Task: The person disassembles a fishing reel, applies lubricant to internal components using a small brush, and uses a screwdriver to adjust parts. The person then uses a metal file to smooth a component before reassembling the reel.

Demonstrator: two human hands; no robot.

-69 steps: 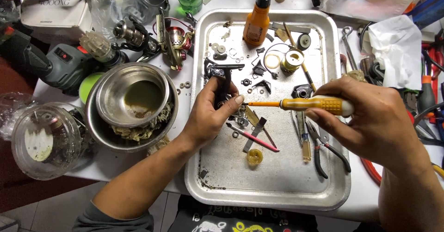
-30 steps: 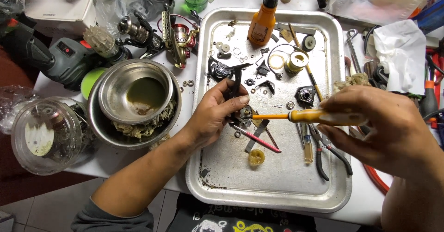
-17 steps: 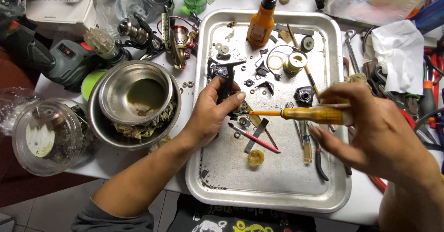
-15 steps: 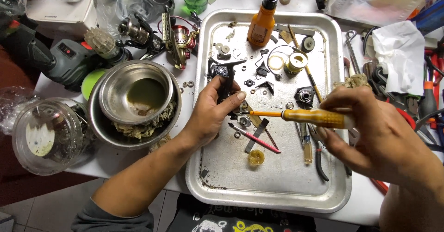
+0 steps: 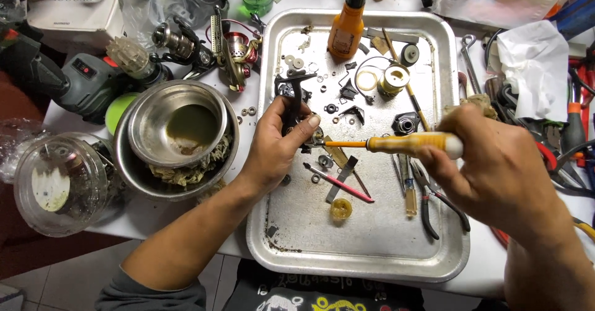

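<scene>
In the head view, a metal tray (image 5: 434, 249) holds the work. Over its upper left part, the left hand (image 5: 279, 140) closes its fingers around a black fishing-reel body (image 5: 291, 97). The right hand (image 5: 496, 162), over the tray's right edge, wraps a yellow-handled screwdriver (image 5: 396, 143), lying level, tip touching the reel body beside the left thumb. An orange oil bottle (image 5: 346, 29) stands at the tray's top. Nested steel bowls (image 5: 176, 137) sit left of the tray.

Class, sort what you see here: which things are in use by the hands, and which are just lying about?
In use: left hand, black reel part, right hand, yellow screwdriver.

Lying about: orange bottle, pliers, steel bowls, white cloth, metal tray.
</scene>
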